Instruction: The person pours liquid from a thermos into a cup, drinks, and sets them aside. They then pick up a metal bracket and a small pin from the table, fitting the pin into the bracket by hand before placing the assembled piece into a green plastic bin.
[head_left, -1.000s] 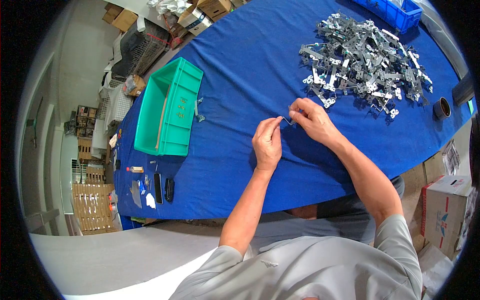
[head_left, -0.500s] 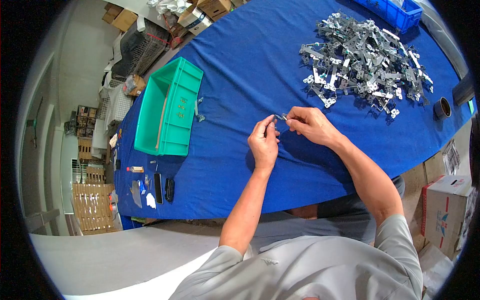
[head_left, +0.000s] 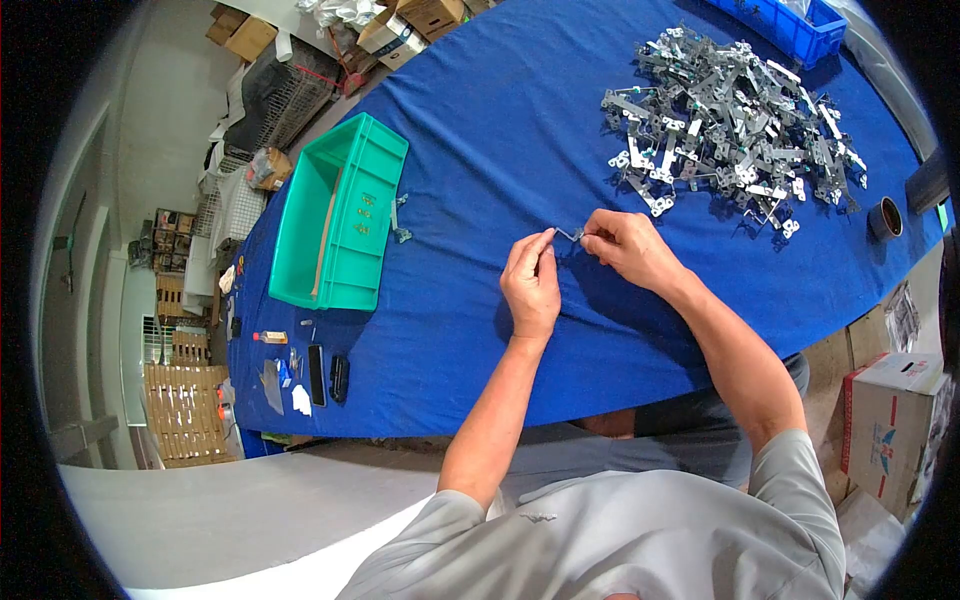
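One part [head_left: 570,235]: left hand [head_left: 532,287], right hand [head_left: 628,250]

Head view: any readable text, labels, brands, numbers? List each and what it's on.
No text is legible.
Pale cardboard box: red and blue print, too blurred to read.
Teal plastic bin: small marks on its outer wall, too small to read.
Small metal clip pinched between left hand and right hand: no marking visible.

Both forearms stretch forward, left hand [head_left: 532,285] and right hand [head_left: 625,245] close together, each pinching thumb against fingertips.
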